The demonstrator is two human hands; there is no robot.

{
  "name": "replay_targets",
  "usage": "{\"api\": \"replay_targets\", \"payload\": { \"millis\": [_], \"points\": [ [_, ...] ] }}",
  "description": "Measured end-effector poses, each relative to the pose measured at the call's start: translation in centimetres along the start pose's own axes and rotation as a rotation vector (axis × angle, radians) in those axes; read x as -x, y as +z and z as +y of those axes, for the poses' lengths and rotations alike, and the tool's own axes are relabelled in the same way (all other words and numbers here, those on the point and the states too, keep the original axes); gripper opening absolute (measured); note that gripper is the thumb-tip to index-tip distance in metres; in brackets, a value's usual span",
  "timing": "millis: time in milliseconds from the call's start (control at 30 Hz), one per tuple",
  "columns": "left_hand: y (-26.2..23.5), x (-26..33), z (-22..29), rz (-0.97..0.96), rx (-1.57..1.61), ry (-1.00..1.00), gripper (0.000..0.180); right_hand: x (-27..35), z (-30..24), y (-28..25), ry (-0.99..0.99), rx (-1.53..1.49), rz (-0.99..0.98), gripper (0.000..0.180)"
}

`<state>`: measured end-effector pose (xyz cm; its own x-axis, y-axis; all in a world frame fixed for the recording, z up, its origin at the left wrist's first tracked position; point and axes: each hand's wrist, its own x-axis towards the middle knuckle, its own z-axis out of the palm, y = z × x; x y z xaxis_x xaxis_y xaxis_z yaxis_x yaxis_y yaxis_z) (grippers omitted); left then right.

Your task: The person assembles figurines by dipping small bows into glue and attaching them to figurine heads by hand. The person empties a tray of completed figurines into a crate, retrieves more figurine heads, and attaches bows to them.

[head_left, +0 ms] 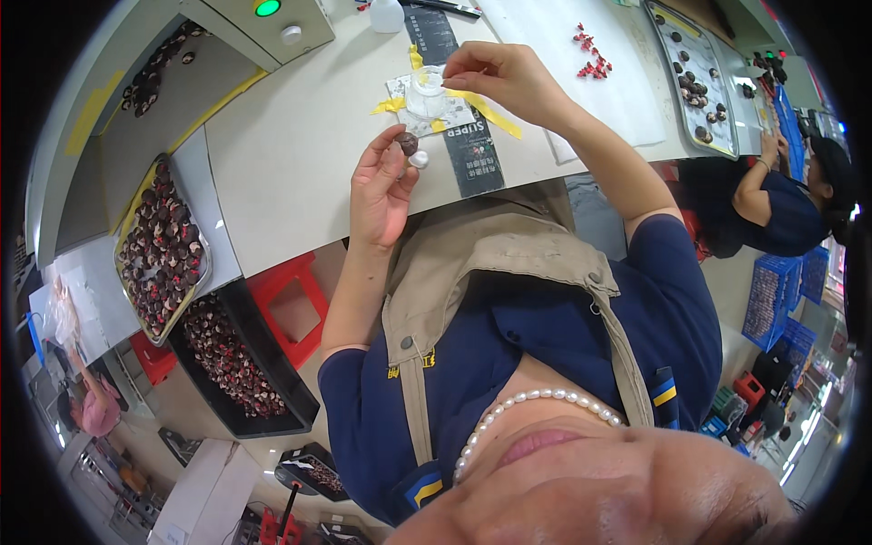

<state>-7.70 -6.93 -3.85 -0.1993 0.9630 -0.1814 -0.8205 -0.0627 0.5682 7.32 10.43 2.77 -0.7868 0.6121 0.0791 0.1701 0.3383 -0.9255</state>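
Over the white bench [300, 145], left hand [381, 186] raised with palm up, fingers [392, 145] pinching a small dark round piece [408, 143] between thumb and fingertips; a small white bit [419, 159] sits right below it, touching the thumb side. Right hand [504, 77] further out over the bench, fingers [459, 71] pressed together in a pinch right at the rim of a little clear cup [425, 91]. Can't tell what's actually held in that pinch, too small. Cup stuck down on a pale sheet with strips of yellow tape [490, 111], overlapping a black printed strip [472, 154].

Off to the left, a metal tray [162, 250] heaped with dark brown and reddish round pieces, and below it a black bin [238, 354] full of the same stuff, next to a red stool [291, 304]. Far right of the bench, another metal tray [695, 77] with just a few dark pieces scattered in it, plus a cluster of tiny red bits [590, 53] on white paper. Another person in dark blue [772, 204] seated at the right end.
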Motion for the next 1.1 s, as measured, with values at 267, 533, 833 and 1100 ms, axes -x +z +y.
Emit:
{"api": "replay_targets", "payload": {
  "millis": [267, 533, 833, 1100],
  "points": [
    [-1.1, 0.6, 1.0, 0.018, -0.024, -0.047, 0.032, -2.3, 0.5, 2.4, -0.383, 0.591, 0.104, 0.008],
    [-1.4, 0.4, 1.4, 0.061, -0.031, -0.040, 0.032, -3.6, 1.3, 3.2, -0.441, 0.670, 0.168, 0.008],
    [-0.8, 0.0, 0.7, 0.056, -0.048, -0.037, 0.031, -3.1, 1.2, 2.7, -0.532, 0.773, 0.174, 0.008],
    [0.7, -0.3, -0.3, 0.073, -0.096, -0.024, 0.030, -2.5, -1.8, 1.3, -0.633, 0.756, 0.168, 0.004]
  ]
}}
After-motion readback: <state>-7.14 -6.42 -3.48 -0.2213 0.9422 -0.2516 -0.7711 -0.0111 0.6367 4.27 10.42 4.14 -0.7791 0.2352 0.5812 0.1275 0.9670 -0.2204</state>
